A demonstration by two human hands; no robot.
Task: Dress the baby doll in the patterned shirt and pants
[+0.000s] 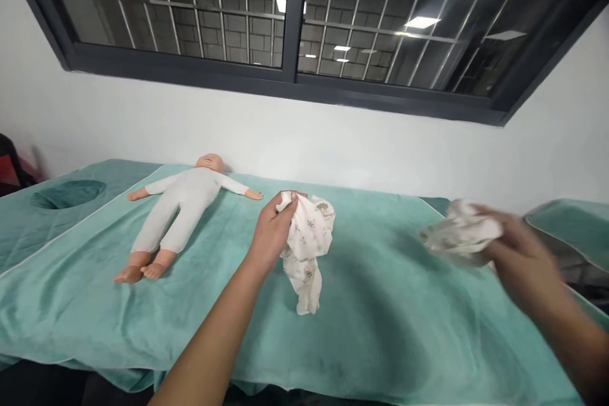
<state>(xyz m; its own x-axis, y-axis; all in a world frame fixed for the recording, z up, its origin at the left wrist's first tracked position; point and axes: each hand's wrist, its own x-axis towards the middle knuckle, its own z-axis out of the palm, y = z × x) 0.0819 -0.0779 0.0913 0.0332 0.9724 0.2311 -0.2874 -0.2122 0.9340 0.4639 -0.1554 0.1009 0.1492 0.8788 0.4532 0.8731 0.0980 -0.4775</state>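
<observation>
My left hand is closed on a small white baby garment with a tiny print, which hangs down in loose folds above the green cover. Off to the right, my right hand, blurred by motion, grips a second bunched white patterned cloth; its exact kind I cannot make out. Left of my hands, a baby doll with a white cloth body lies on its back. Its arms are spread, its head is toward the wall and its bare feet point toward me.
A green blanket covers the bed-like surface. At the left a quilted green cover has a round hole. Behind stand a white wall and a dark-framed window with metal bars. More green fabric lies far right.
</observation>
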